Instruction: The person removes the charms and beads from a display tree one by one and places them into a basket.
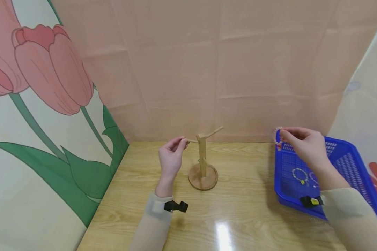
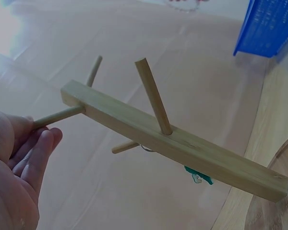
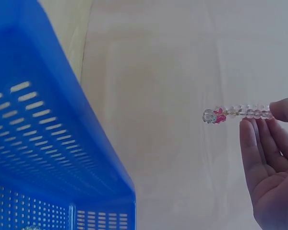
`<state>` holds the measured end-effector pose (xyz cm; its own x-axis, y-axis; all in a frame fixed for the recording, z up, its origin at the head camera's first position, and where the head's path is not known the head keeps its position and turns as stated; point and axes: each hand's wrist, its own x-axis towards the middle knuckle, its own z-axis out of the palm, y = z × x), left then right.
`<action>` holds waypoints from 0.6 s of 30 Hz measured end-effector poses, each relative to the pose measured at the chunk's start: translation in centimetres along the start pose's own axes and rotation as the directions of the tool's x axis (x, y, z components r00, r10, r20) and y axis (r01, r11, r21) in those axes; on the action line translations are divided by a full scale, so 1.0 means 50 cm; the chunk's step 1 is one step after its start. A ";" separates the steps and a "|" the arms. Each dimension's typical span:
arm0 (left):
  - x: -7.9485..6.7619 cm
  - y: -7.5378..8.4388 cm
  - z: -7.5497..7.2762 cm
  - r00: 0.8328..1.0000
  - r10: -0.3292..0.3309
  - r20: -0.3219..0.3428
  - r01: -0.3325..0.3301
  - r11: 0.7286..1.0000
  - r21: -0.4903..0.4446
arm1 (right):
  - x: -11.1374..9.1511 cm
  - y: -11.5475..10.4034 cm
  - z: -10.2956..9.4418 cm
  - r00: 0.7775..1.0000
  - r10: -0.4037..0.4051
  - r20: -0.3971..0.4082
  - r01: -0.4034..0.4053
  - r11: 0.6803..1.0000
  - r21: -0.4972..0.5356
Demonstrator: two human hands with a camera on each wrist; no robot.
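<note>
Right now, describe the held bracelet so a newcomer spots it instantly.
Find the blue basket at the right of the wood-grain table. By its far left corner, the right hand pinches a bracelet of clear and pinkish beads. It carries a red-pink charm and, unlike the bracelets lying in the basket, is held up.

Pink bkdrop (image 1: 176,69) behind wood tbl (image 1: 238,205), tulip-print wall (image 1: 53,73) on L.

We see one bracelet (image 1: 311,178) partly hidden behind the right forearm (image 1: 332,178); the left wrist view crops the stand's base (image 2: 274,213)
</note>
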<state>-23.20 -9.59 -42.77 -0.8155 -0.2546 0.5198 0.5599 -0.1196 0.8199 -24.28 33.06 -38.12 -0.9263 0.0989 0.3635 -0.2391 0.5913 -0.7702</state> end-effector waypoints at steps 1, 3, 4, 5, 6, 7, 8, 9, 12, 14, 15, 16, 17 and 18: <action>0.000 -0.001 0.000 1.000 -0.002 -0.001 0.002 1.000 0.000 | -0.001 0.002 -0.003 1.000 0.003 0.005 -0.003 1.000 -0.008; 0.000 0.000 0.001 1.000 -0.006 -0.001 0.006 1.000 0.004 | -0.004 0.006 -0.008 1.000 0.016 0.016 -0.016 1.000 -0.024; 0.000 0.001 0.001 1.000 -0.008 -0.001 0.008 1.000 0.008 | -0.004 0.008 -0.011 1.000 0.023 0.020 -0.022 0.999 -0.033; 0.000 0.003 0.002 1.000 -0.008 0.000 0.008 1.000 0.011 | -0.005 0.010 -0.015 0.999 0.032 0.025 -0.030 0.999 -0.044; 0.000 0.006 0.003 1.000 -0.007 0.003 0.007 1.000 0.016 | -0.006 0.012 -0.019 0.999 0.041 0.032 -0.039 0.998 -0.056; -0.002 0.013 0.005 1.000 -0.007 0.005 0.007 1.000 0.021 | -0.006 0.013 -0.022 0.998 0.049 0.037 -0.046 0.997 -0.069; -0.003 0.022 0.006 1.000 -0.006 0.006 0.006 1.000 0.026 | -0.006 0.014 -0.026 0.997 0.058 0.044 -0.054 0.995 -0.079; -0.004 0.029 0.008 1.000 -0.006 0.007 0.006 1.000 0.029 | -0.006 0.016 -0.030 0.997 0.065 0.052 -0.060 0.994 -0.091; -0.008 0.053 0.013 1.000 -0.012 0.005 0.012 0.999 0.032 | -0.008 0.019 -0.041 0.994 0.085 0.073 -0.074 0.988 -0.134; -0.010 0.061 0.014 1.000 -0.015 0.002 0.015 0.999 0.035 | -0.010 0.022 -0.047 0.991 0.098 0.095 -0.082 0.984 -0.161; -0.010 0.062 0.014 1.000 -0.017 0.002 0.017 0.999 0.035 | -0.012 0.024 -0.050 0.989 0.103 0.107 -0.083 0.980 -0.179; -0.010 0.062 0.014 1.000 -0.017 0.002 0.017 0.999 0.037 | -0.014 0.027 -0.053 0.987 0.108 0.119 -0.083 0.977 -0.196; -0.011 0.063 0.015 1.000 -0.016 0.003 0.016 0.999 0.036 | -0.015 0.030 -0.056 0.985 0.113 0.133 -0.084 0.974 -0.208; -0.010 0.062 0.015 1.000 -0.016 0.004 0.016 0.999 0.036 | -0.017 0.033 -0.059 0.982 0.117 0.146 -0.083 0.971 -0.223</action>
<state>-21.14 -9.13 -40.32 -0.8251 -0.2485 0.5074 0.5411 -0.0895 0.8362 -23.06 36.33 -38.17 -0.9804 0.0499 0.1904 -0.0906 0.7444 -0.6616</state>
